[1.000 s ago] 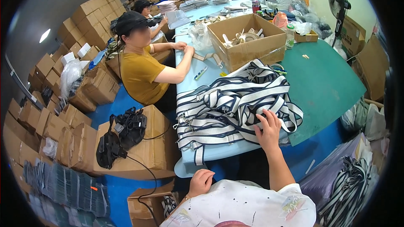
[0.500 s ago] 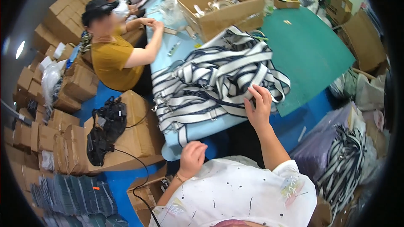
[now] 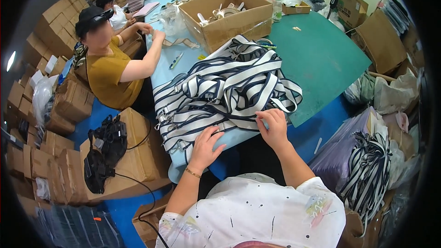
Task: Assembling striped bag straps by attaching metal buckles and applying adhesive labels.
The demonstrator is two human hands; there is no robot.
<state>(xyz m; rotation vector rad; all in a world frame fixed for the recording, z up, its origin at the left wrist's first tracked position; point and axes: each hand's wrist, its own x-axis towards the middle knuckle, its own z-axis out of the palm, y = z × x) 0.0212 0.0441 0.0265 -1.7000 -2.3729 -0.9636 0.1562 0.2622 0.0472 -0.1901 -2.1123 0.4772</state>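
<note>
A heap of white straps with dark blue edges (image 3: 216, 87) and metal clips covers the near part of the light blue table. My left hand (image 3: 205, 149) is at the heap's near left edge. Its fingers and thumb are apart, and nothing shows in them. My right hand (image 3: 274, 127) is at the heap's near right edge, with bent fingers touching or just over a strap. A gap shows between its thumb and forefinger, and I see no strap gripped there.
Behind the heap stands an open cardboard box (image 3: 225, 20) of pale strap pieces. A green board (image 3: 321, 59) lies to the right. At left a co-worker in a mustard shirt (image 3: 108, 71) handles a strap. More striped straps (image 3: 367, 170) hang over a purple-wrapped stack.
My left hand has moved up and forward to the straps, its fingers spreading. My right hand has drawn slightly nearer and bent its fingers. The view has shifted a little.
</note>
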